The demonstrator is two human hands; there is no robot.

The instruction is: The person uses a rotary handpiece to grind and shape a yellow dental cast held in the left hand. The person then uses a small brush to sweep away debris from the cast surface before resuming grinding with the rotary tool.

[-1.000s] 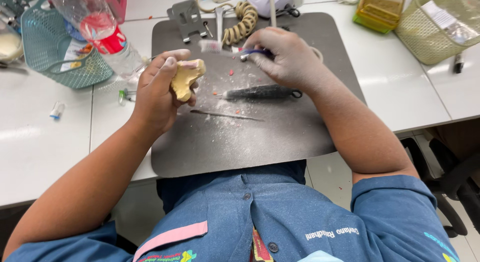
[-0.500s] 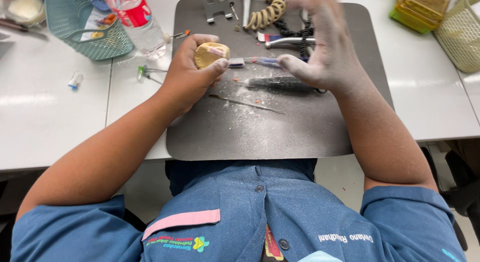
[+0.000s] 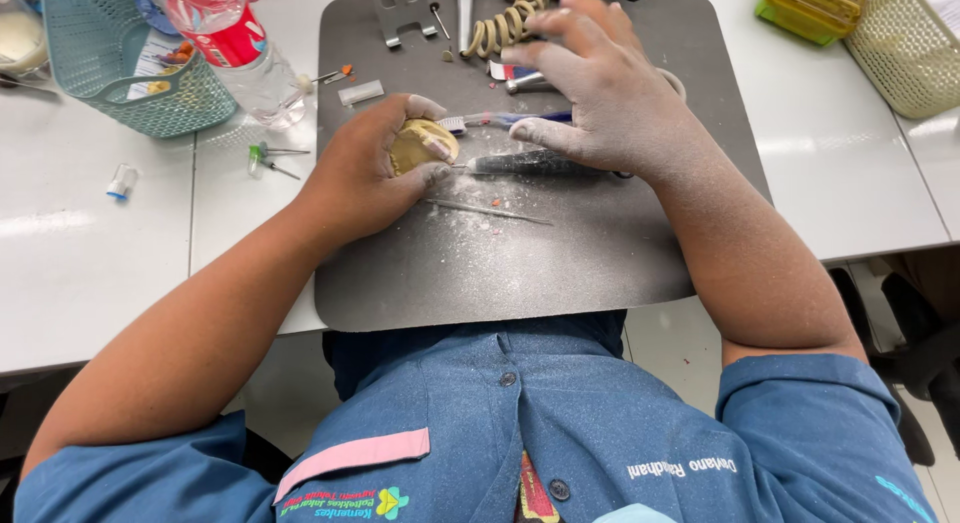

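My left hand [image 3: 375, 168] is closed around a yellowish plaster dental cast [image 3: 422, 143] and holds it just above the dark grey mat [image 3: 520, 263]. My right hand [image 3: 600, 83], dusted with white powder, hovers with fingers spread over a blue-handled toothbrush [image 3: 500, 120] and a dark-handled knife [image 3: 520, 164]. It holds nothing. A thin metal pick [image 3: 487, 212] lies on the mat below the cast, amid white dust.
A teal mesh basket [image 3: 110, 73] and a clear plastic bottle with a red label [image 3: 235, 48] stand at the back left. A coiled cord [image 3: 505, 21] and metal tools lie at the mat's far edge. A yellow box [image 3: 810, 8] and a cream basket [image 3: 905, 48] sit at the back right.
My right hand let go of the toothbrush and opened, now hovering above it. My left hand lowered the cast toward the mat.
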